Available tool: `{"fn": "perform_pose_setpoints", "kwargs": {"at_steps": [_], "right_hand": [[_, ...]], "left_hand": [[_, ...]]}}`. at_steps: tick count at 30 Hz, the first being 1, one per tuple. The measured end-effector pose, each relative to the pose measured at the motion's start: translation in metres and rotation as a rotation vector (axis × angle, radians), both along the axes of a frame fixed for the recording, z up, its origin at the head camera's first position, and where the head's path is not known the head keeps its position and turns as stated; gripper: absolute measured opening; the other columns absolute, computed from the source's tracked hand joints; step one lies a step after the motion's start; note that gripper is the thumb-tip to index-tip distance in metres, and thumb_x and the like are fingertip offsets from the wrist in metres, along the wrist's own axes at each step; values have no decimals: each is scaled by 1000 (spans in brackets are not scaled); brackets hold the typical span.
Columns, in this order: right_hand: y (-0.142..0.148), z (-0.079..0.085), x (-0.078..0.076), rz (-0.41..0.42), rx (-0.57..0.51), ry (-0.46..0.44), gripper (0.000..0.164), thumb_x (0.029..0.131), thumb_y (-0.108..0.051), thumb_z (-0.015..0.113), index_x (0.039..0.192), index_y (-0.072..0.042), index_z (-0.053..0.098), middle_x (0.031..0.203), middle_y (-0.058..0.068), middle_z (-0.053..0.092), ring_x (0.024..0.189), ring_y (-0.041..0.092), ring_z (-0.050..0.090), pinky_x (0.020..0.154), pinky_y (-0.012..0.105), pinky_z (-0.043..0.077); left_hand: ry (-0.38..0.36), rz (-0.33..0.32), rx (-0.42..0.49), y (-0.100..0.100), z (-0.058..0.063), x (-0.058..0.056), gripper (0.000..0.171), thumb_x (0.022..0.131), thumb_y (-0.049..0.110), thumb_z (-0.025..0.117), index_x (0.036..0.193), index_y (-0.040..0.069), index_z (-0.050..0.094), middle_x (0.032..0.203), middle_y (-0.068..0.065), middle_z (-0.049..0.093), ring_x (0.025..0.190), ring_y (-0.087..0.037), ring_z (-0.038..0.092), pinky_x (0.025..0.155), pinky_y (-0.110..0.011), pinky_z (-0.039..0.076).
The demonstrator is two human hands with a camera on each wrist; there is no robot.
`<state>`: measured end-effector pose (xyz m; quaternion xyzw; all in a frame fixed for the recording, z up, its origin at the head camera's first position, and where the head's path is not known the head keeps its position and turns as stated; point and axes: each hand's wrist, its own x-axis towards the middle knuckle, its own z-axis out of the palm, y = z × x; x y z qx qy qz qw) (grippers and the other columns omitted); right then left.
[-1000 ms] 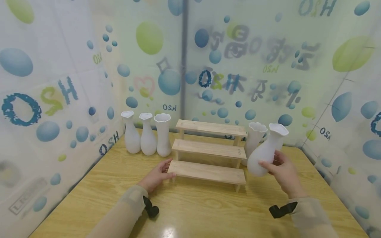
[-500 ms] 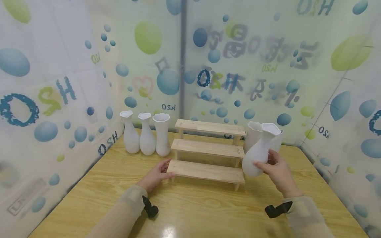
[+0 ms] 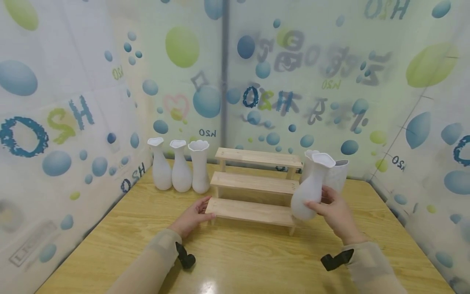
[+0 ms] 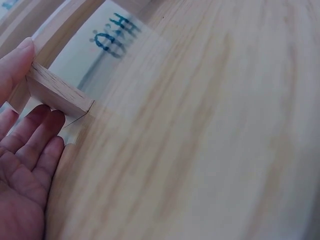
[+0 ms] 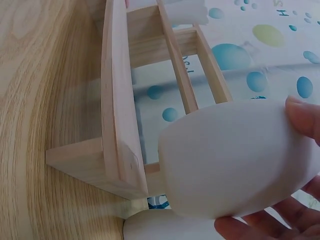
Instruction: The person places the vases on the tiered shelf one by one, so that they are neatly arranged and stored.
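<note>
My right hand (image 3: pixel 338 216) grips a white vase (image 3: pixel 306 195) with a narrow neck and flared rim, thumb in front and fingers behind its body. The vase leans right, its base overlapping the right end of the lowest step of the wooden step shelf (image 3: pixel 253 211). In the right wrist view the vase's rounded base (image 5: pixel 230 155) is close above that step (image 5: pixel 120 100). My left hand (image 3: pixel 189 218) holds the lowest step's left end. In the left wrist view its thumb is on top and its fingers (image 4: pixel 37 127) curl under beside the shelf leg (image 4: pixel 60 95).
Three white vases (image 3: pixel 181 173) stand upright left of the shelf. Behind the held vase, partly hidden, are a scalloped-rim vase (image 3: pixel 308 158) and a wide-mouthed white vase (image 3: pixel 338 173). Printed curtains (image 3: pixel 176 90) enclose the wooden table (image 3: pixel 235 265) on three sides.
My right hand has moved left with the vase, from beside the shelf to over the right end of its lowest step. The left hand stays at the shelf's left end.
</note>
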<state>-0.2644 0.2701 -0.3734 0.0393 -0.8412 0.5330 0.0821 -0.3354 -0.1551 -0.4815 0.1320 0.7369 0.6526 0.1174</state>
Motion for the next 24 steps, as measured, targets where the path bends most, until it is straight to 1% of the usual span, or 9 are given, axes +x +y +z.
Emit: {"fn": "perform_pose_setpoints", "kwargs": {"at_steps": [8, 18, 24], "right_hand": [[-11, -2, -2, 26, -48, 6, 74, 85, -26, 76, 142, 1, 37, 133, 24, 49, 119, 38, 49, 90, 43, 48], [-24, -5, -7, 59, -54, 19, 75, 82, -21, 78, 142, 0, 38, 132, 24, 50, 119, 38, 50, 96, 51, 44], [-33, -4, -8, 77, -45, -6, 78, 81, -25, 79, 143, -2, 38, 134, 22, 49, 120, 38, 48, 99, 54, 40]], "left_hand": [[-13, 3, 23, 0, -1, 0, 83, 87, 15, 72, 151, 4, 21, 148, -21, 37, 132, -32, 39, 107, -44, 35], [-14, 2, 26, 1, 1, 1, 83, 87, 14, 72, 151, 4, 21, 147, -21, 37, 133, -32, 38, 107, -45, 34], [-13, 5, 17, 1, 1, 1, 82, 87, 15, 72, 151, 4, 21, 147, -21, 38, 132, -32, 39, 107, -45, 34]]}}
